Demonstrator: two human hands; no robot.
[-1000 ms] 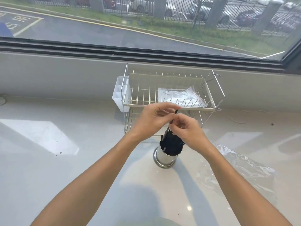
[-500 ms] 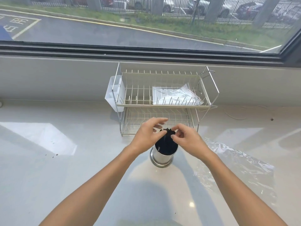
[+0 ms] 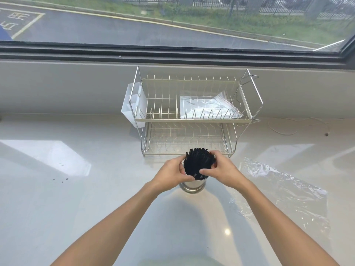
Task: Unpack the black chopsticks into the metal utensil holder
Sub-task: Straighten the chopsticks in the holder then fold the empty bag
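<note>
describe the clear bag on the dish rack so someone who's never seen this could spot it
Under the window, a two-tier wire dish rack stands on the pale counter. The bag lies flat on the right half of its top tier. Unlike the crinkled clear wrap on the counter, it holds something white.

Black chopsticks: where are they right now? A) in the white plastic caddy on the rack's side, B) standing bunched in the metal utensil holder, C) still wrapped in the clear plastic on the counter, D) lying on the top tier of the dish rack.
B. The black chopsticks stand bunched in the metal utensil holder, with the left hand and right hand cupped around them at the rim.
</note>
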